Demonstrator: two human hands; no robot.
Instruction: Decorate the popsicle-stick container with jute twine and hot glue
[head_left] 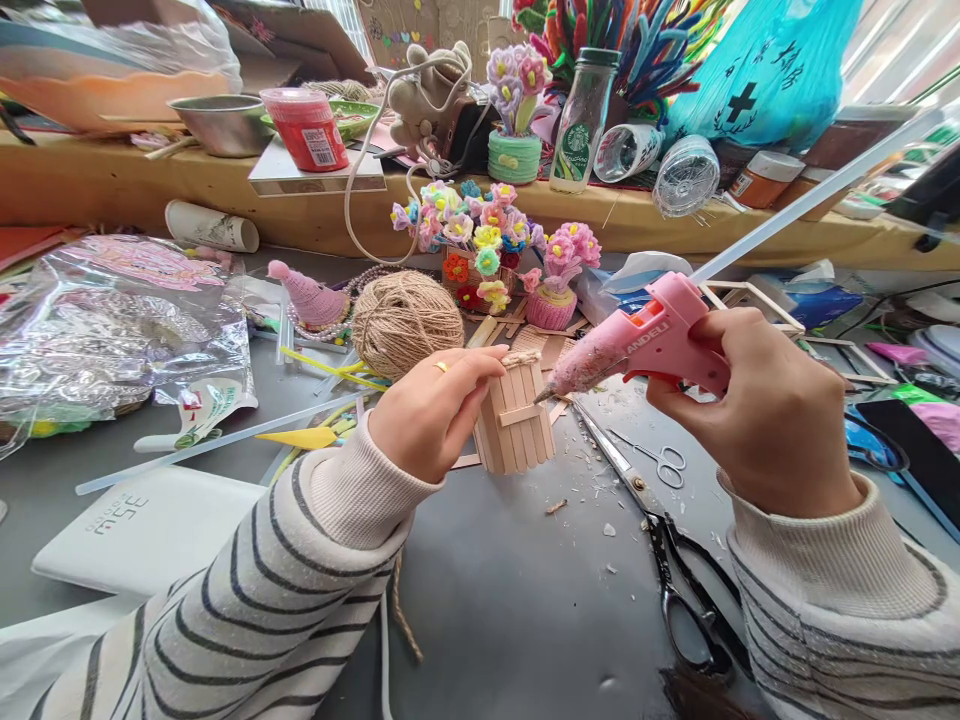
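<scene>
My left hand point(431, 412) grips a small basket made of wooden craft sticks point(516, 422), fingers over its top where a bit of jute twine lies. My right hand point(757, 410) holds a pink glue gun point(645, 342) with a long clear glue stick point(810, 195) out the back. The gun's nozzle touches the basket's upper right rim. A strand of twine point(401, 610) hangs down under my left wrist. Both arms wear striped sleeves.
A ball of jute twine point(406, 320) and pipe-cleaner flower pots point(480, 245) stand behind the basket. Large black scissors point(675, 560) and small scissors point(664, 462) lie at the right. A white box point(142, 525) and crinkled plastic bags point(112, 330) lie left. A cluttered wooden shelf point(315, 200) runs along the back.
</scene>
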